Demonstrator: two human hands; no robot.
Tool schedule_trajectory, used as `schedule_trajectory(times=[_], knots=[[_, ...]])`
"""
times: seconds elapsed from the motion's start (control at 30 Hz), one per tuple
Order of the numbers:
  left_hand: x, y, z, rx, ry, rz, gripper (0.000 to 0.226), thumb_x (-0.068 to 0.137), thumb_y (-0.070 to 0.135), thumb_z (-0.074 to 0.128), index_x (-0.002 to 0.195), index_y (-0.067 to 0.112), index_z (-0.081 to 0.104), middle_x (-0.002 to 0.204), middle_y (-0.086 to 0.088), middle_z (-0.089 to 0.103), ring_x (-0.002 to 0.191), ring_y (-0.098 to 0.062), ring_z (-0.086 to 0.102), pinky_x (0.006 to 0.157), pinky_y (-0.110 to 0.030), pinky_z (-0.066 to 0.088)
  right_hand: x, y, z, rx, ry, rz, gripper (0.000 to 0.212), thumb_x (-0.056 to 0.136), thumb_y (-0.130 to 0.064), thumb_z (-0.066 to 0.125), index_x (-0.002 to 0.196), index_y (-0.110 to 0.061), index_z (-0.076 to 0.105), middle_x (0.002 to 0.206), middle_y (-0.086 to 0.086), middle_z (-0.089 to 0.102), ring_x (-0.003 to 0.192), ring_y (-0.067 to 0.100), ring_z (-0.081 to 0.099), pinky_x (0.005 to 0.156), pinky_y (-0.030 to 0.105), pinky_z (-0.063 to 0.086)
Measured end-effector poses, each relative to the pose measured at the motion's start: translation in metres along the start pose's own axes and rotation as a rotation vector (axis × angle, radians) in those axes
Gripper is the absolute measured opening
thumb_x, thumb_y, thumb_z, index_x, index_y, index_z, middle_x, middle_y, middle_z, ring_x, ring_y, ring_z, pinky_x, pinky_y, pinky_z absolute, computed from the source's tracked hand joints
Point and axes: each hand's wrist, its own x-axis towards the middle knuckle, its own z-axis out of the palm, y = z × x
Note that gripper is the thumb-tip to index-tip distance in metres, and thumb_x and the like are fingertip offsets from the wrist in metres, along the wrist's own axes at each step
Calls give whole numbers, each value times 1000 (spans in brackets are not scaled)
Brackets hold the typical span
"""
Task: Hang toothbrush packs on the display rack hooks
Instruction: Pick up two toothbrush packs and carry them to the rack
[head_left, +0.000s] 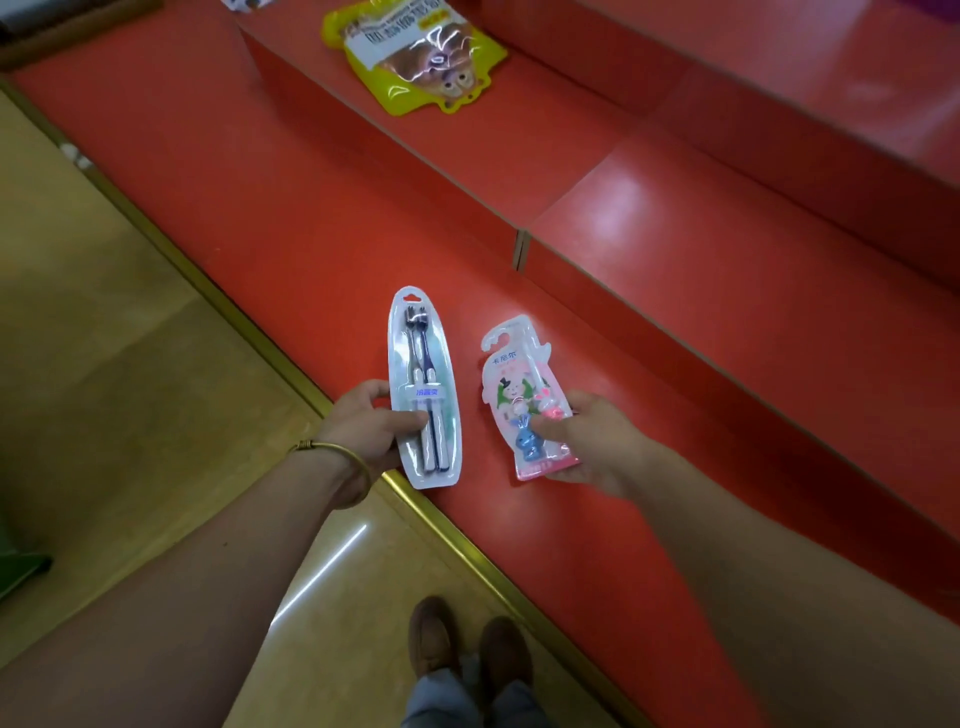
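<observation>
My left hand (363, 426) grips the white twin toothbrush pack (425, 387), my right hand (592, 441) the pink toothbrush pack (524, 395), over the red worktop (311, 234), fingers (370, 388) mostly hidden underneath, print blurred, both packs lengthwise away from me, hang-holes farthest.

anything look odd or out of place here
Only the yellow packet, lying askew on the upper red step. The clear toothbrush pack in the left hand and pink toothbrush pack in the right hand look intact.
</observation>
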Motion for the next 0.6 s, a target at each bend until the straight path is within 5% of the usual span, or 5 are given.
schedule_trajectory(times=[0.1,0.33,0.6], knots=[[-13,4,-4,-4,-48,-14,35,84,-16,63,113,2,55,99,-22,70,83,-35,71,62,-42,63,-8,-4,-6,48,11,-75,25,90,-1,63,109,-16,60,102,8,73,83,24,73,61,32,57],[-47,12,-10,4,-77,54,41,81,-14,68,111,11,55,89,-10,74,82,-30,71,80,-51,59,-39,-20,-9,162,-167,-180,26,92,6,57,105,-16,64,103,9,74,93,31,71,88,49,54],[-99,9,-40,-87,-17,134,42,84,-10,67,116,13,55,101,-16,74,87,-30,73,71,-46,62,-69,-43,11,17,-327,-268,39,87,8,66,118,-13,58,113,9,72,91,30,73,84,51,58]])
